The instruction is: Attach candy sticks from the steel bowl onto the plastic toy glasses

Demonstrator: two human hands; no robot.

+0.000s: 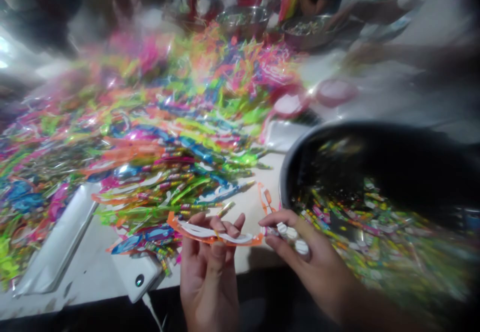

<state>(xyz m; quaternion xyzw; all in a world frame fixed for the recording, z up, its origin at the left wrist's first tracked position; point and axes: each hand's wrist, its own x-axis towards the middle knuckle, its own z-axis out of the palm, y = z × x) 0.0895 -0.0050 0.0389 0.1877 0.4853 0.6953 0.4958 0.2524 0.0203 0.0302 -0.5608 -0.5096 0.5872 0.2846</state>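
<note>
My left hand (210, 272) is closed round a long, thin orange plastic piece (245, 239) with a white strip along it, held level above the table edge. At that piece's right end is my right hand (318, 252), its thumb and forefinger pinched together. Several small white-ended sticks (288, 231) are gripped in its fingers; their exact kind is unclear. A smaller orange-and-white piece (265, 198) lies just beyond the right hand. To the left spreads a pile of similar bright plastic pieces (180, 172), many with striped stick ends.
A large dark basin (285, 172) at the right holds many small striped sticks (356, 217). A white power bank (137, 274) with a cable sits at the front edge. A silvery flat packet (62, 242) lies left. Metal bowls (243, 19) and other people's blurred arms (378, 12) are across the table.
</note>
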